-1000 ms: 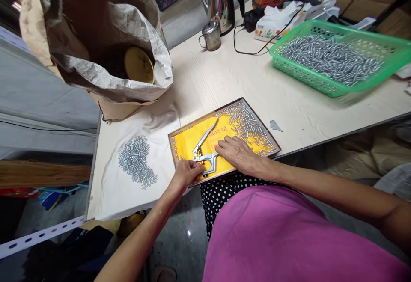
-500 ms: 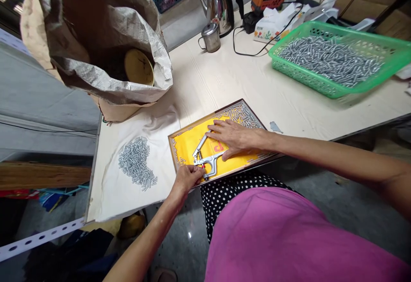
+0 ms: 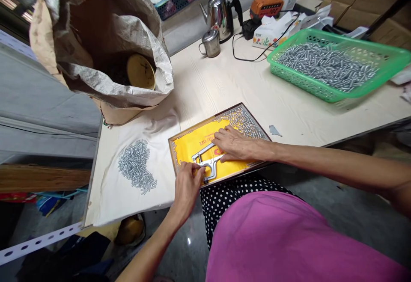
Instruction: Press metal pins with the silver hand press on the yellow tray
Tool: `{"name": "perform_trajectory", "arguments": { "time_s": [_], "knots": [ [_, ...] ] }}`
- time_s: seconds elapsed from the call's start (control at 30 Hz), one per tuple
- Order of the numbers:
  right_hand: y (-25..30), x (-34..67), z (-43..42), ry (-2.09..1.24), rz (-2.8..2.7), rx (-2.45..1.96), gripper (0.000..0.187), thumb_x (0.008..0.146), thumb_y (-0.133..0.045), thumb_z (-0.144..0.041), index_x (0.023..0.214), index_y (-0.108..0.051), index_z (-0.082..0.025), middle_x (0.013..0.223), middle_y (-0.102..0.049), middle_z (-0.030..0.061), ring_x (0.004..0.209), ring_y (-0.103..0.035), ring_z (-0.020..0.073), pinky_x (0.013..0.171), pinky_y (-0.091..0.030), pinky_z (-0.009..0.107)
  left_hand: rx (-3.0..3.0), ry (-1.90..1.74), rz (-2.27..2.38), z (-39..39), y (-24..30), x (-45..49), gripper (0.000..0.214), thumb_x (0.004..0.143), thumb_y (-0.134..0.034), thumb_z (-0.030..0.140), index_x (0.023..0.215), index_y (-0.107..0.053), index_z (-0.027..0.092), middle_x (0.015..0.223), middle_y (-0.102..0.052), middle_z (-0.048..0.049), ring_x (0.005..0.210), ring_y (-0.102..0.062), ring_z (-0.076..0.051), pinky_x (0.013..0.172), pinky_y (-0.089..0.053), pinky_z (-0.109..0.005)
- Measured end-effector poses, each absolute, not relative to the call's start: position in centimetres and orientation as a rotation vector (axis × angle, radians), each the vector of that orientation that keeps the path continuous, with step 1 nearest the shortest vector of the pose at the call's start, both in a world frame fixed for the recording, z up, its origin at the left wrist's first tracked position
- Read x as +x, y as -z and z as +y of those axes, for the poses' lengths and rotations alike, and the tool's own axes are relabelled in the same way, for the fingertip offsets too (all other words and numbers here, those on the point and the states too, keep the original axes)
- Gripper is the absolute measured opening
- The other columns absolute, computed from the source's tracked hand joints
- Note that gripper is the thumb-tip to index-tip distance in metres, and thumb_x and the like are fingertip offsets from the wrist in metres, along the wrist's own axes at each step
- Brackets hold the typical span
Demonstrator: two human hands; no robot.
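Observation:
Silver hand-press pliers [image 3: 213, 162] with a C-shaped jaw lie over the yellow bottom [image 3: 189, 138] of a shallow rectangular tray [image 3: 171, 151]. My right hand [image 3: 236, 144] is closed around the handles. At the jaw, my left hand [image 3: 187, 181] has its thumb and forefinger pinched together; whatever is between them is hidden. Small metal pins [image 3: 245, 121] are heaped in the tray's far right corner, and a few lie along its edges. Left of the tray, a pile of similar pins [image 3: 137, 164] rests on a white cloth [image 3: 111, 196].
A green basket [image 3: 302, 87] of metal pins stands at the right. Behind are a steel kettle [image 3: 221, 14], a metal cup [image 3: 212, 44], a tissue box [image 3: 265, 38] and an orange battery [image 3: 266, 4]. A large open sack [image 3: 138, 98] with a yellow bowl [image 3: 141, 72] stands at the back left.
My right fingers have gone from spread out to curled around the handles, which are nearer each other. My left hand has shifted up slightly at the jaw. The view has moved a little.

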State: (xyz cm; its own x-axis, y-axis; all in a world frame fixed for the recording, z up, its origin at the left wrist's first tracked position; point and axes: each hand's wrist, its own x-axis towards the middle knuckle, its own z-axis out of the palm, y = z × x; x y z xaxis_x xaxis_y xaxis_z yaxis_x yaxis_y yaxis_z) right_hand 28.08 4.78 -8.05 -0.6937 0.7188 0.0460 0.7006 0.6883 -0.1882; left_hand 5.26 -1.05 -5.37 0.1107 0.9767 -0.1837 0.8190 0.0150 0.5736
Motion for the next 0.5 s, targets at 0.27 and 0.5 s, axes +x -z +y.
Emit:
{"name": "perform_trajectory", "arguments": {
  "time_s": [0.27,0.5],
  "knots": [
    [7.6,27.7,3.9,-0.245,-2.755,-1.187,0.053,0.087,-0.071,-0.047,0.117,-0.06,-0.006,0.114,-0.063,0.0166,0.102,-0.053,0.028,0.085,-0.043,0.039,2.516,-0.109,1.444,2.1,7.4,8.4,0.065,0.085,-0.071,0.034,0.141,-0.044,0.013,0.132,-0.056,-0.0179,0.118,-0.052,-0.033,0.102,-0.046,-0.049],
    [7.4,28.2,3.0,-0.258,-2.788,-1.289,0.027,0.093,-0.062,-0.024,0.114,-0.061,-0.007,0.106,-0.064,0.0157,0.102,-0.055,0.0276,0.085,-0.044,0.04,2.591,0.168,1.429,2.0,6.4,8.9,0.055,0.09,-0.064,0.031,0.139,-0.046,0.013,0.122,-0.06,-0.0146,0.111,-0.053,-0.031,0.096,-0.049,-0.045]
  ]
}}
